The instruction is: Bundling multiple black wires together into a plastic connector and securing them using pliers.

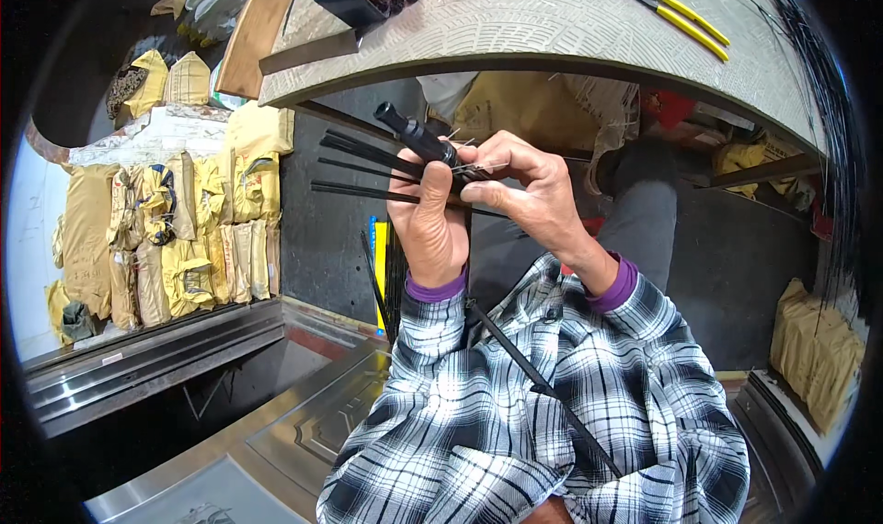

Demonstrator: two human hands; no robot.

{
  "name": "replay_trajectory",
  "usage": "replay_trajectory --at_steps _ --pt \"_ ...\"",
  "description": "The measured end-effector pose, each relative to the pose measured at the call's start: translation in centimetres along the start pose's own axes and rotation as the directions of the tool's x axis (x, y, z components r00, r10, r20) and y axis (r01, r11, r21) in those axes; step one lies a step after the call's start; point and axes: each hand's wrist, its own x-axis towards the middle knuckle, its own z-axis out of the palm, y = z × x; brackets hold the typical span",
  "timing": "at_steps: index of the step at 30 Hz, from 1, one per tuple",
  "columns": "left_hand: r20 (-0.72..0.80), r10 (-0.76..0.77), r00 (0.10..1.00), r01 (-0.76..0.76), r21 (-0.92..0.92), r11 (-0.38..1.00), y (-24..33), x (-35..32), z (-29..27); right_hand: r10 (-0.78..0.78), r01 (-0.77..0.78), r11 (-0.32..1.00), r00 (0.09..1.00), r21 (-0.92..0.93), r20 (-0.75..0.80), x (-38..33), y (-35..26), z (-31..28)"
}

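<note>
My left hand [429,225] is closed around what looks like a black umbrella frame, its thumb pressing on the middle. A thick black tube [414,136] sticks up and left out of the grip. Several thin black ribs [354,164] fan out leftward between the fingers. Close against it on the right, my right hand [532,191] pinches a thin silvery wire [492,166] at the hub between thumb and forefinger. Fingers partly hide the hub. Across my lap a long black rod [543,386] slants down to the right.
Ahead stands a patterned table [552,28] bearing yellow-handled pliers [694,29], a blue box [351,2] with small dark parts, and a bundle of long black rods [814,74] at its right edge. Yellow-brown wrapped packages [87,239] lie at left; another wrapped bundle [814,358] stands at right.
</note>
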Motion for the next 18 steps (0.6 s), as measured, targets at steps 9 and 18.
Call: replay_trajectory --at_steps 9,18 --pt "-0.076 0.05 0.996 -0.046 0.045 0.998 -0.5 -0.1 -0.3 0.022 -0.035 0.981 0.997 -0.19 -0.07 -0.1 -0.3 0.2" --pt "-0.103 0.089 0.991 -0.085 0.048 0.995 -1.3 -0.1 -0.2 -0.16 0.123 0.902 0.986 -0.414 -0.056 0.2 0.2 0.3"
